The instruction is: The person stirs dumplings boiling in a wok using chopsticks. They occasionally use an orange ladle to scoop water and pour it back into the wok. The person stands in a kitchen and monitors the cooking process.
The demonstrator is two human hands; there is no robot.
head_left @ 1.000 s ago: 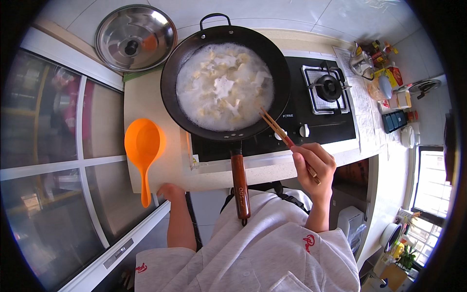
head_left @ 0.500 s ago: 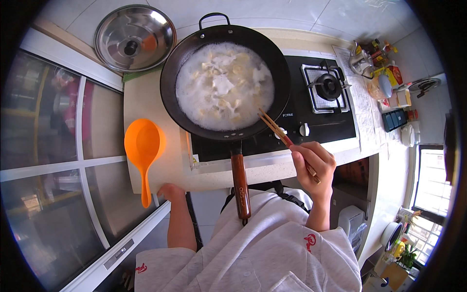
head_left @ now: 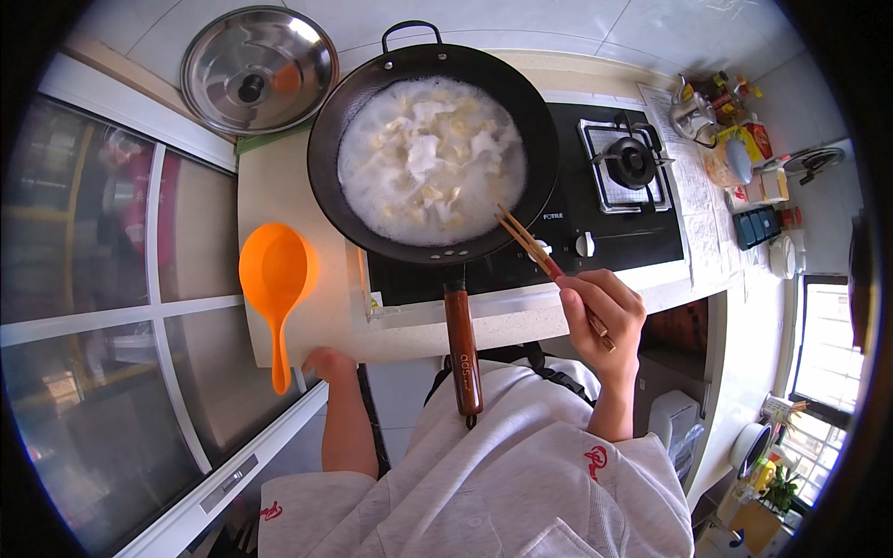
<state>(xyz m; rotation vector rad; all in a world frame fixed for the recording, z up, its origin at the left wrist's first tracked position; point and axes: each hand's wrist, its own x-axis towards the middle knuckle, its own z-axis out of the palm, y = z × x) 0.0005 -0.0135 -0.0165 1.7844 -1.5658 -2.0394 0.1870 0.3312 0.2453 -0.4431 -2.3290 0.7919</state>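
Observation:
Several pale dumplings (head_left: 423, 158) float in white, foamy water inside a black wok (head_left: 326, 205). Its brown handle (head_left: 462, 349) points toward my body. My right hand (head_left: 605, 312) is closed around a pair of wooden chopsticks (head_left: 532, 246) with red upper parts. Their tips reach over the wok's near right wall, at the edge of the foam. At the counter's front edge rests my left hand (head_left: 329, 363), holding nothing that I can see, its fingers loosely out and partly hidden. An orange ladle-shaped scoop (head_left: 279, 265) lies just beyond that hand.
A steel lid (head_left: 260, 70) leans at the back left, against the tiled wall. Right of the wok is a free gas burner (head_left: 631, 165) on the black hob (head_left: 623, 244). Bottles and jars (head_left: 735, 139) crowd the right corner. Glass sliding panels (head_left: 84, 205) stand at left.
The dumplings and foam have shifted slightly in the water. My right hand and the chopsticks stay nearly where they were, and my left hand keeps its place.

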